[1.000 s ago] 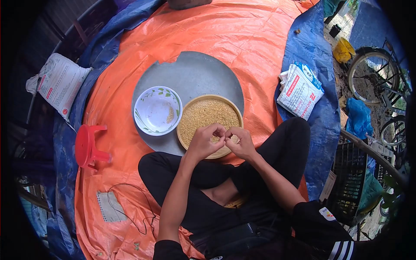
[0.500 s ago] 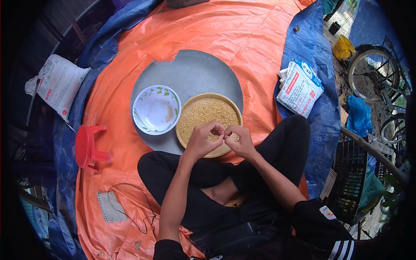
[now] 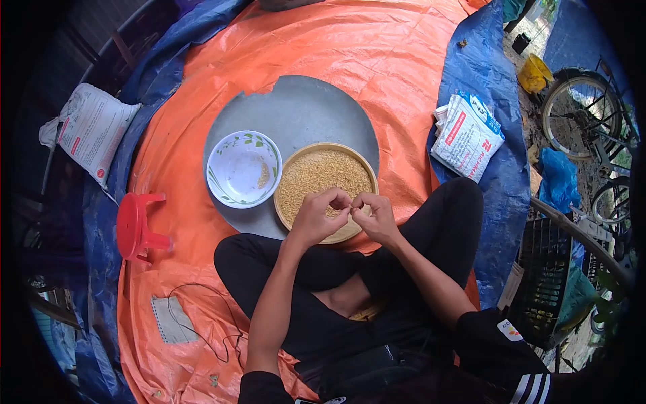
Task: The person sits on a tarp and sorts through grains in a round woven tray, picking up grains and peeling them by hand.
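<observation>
My left hand and my right hand meet over the near side of a round wooden tray. Thumb and fingers of each hand are pinched together, the fingertips nearly touching. Whatever they hold is too small to make out. Yellow-brown grain covers the tray's bottom, partly hidden by the hands. Left of the tray stands a white bowl with green leaf patterns and a small patch of grain inside. Both stand on a grey round board with a broken far edge.
An orange tarp lies under everything. To the left are a red stool and a white sack. Folded sacks lie at the right, beyond my knee. Farther right stand a black crate and a bicycle.
The fingertips of both hands shift slightly, the right hand a little to the right, still pinched. The tray, bowl and board stay in place.
</observation>
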Motion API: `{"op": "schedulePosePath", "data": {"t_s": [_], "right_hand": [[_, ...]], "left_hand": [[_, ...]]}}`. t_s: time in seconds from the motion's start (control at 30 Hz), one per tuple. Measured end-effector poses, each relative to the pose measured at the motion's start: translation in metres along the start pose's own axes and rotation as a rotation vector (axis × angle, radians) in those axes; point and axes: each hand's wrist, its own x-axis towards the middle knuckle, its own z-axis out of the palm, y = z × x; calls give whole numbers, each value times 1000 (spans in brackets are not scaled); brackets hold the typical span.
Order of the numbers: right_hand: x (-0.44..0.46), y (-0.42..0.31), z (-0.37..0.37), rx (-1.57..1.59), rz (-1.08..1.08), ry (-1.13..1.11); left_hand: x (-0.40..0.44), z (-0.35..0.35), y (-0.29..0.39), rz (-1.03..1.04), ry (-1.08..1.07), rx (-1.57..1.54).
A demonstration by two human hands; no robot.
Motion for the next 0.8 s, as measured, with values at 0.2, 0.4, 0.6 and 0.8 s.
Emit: {"op": "schedulePosePath", "data": {"t_s": [0.2,0.4,0.6,0.8], "right_hand": [[0,-7,-1,-19,-6,1],[-1,-7,-2,-44,-4,9],[-1,-3,0,-58,-44,14],[-2,7,0,53,-35,-14]], "left_hand": [[-1,4,-2,4,-4,1],[-1,7,-2,7,-2,23],[-1,5,-3,15,8,23],[-1,7,-3,52,32,41]]}}
